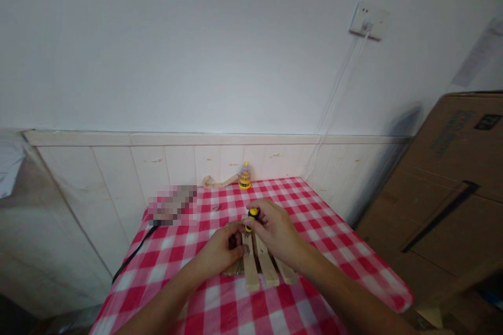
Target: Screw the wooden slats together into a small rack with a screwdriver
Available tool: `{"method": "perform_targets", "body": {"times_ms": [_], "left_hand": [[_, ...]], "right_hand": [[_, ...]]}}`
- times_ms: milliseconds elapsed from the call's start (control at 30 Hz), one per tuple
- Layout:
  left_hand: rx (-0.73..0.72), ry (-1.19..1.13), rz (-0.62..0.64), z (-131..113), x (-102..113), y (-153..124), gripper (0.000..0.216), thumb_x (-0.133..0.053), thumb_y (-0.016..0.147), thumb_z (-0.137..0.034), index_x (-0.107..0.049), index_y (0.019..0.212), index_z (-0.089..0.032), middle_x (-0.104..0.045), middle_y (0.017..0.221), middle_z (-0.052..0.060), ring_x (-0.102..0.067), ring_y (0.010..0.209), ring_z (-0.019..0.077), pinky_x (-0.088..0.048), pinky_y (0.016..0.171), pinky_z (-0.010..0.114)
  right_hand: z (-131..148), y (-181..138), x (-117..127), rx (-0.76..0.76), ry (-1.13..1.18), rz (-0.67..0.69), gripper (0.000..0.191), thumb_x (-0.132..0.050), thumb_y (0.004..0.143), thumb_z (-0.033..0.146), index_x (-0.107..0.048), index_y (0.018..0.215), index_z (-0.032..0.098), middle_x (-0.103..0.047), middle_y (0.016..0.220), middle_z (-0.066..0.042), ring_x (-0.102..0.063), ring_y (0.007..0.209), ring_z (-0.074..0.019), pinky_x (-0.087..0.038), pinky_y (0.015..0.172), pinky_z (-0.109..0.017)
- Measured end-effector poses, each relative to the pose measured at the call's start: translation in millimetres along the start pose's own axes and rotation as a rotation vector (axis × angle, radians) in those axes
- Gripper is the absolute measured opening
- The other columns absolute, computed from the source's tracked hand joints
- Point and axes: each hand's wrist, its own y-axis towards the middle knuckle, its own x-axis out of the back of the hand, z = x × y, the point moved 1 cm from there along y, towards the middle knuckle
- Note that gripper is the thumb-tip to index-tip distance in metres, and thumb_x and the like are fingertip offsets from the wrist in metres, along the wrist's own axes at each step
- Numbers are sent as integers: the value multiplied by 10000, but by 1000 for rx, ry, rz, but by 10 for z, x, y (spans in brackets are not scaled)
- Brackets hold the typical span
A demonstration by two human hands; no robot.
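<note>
My right hand (pixel 273 225) is closed around a yellow and black screwdriver (pixel 253 213), held upright with its tip down over a wooden slat (pixel 250 269). Small metal screws show on that slat near the tip. My left hand (pixel 223 248) is curled at the slat's left side, its fingers bent close to the screwdriver's lower end; whether they pinch a screw or the slat is hidden. Beside it lie a second slat (pixel 269 270) and a third slat (pixel 288 274), side by side over a brownish piece (pixel 232 269) that is partly covered.
A red and white checked cloth (pixel 322 251) covers the table. At the back stand a yellow-capped bit container (pixel 244 175) and a curved pale wooden piece (pixel 216 183). Small metal bits (pixel 217 207) lie nearby. A blurred object (pixel 175 207) with a black strap sits left; a large cardboard box (pixel 440 183) leans right.
</note>
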Motion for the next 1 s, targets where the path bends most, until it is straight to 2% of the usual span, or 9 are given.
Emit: {"method": "perform_targets", "body": {"times_ms": [267, 467, 767, 900, 1000], "left_hand": [[-2, -29, 12, 19, 5, 4, 295, -624, 724, -192, -620, 1018, -163, -578, 811, -12, -523, 743, 165, -408, 706, 287], [-13, -85, 25, 70, -5, -1, 318, -651, 772, -259, -626, 1078, -176, -620, 875, 9, -543, 796, 178, -424, 747, 294], [16, 24, -5, -50, 9, -18, 355, -639, 744, -191, -625, 1096, -147, -587, 837, -4, -501, 751, 164, -380, 687, 275], [3, 1, 3, -30, -1, -17, 299, -638, 748, -188, -634, 1045, -152, -571, 819, -14, -495, 738, 155, -371, 672, 268], [-12, 18, -20, 9, 3, -14, 305, -647, 763, -198, -640, 1065, -156, -571, 798, -21, -503, 728, 152, -382, 681, 268]], "right_hand": [[50, -54, 33, -53, 2, -4, 186, -712, 863, 90, -624, 953, 226, -643, 872, 5, -609, 790, -172, -433, 673, -264], [66, -30, 85, -61, 15, 7, 192, -729, 851, 85, -597, 898, 216, -616, 823, 19, -585, 740, -156, -419, 650, -254], [75, 2, 45, -45, -5, -10, 185, -758, 850, 136, -593, 879, 217, -617, 793, 27, -577, 703, -147, -403, 599, -237], [96, -38, 75, -10, 24, -89, 180, -758, 840, 109, -626, 899, 214, -618, 795, 24, -577, 714, -151, -408, 617, -247], [130, -74, 100, -1, 10, -68, 187, -787, 822, 111, -643, 889, 210, -627, 794, 22, -584, 723, -155, -414, 640, -260]]}}
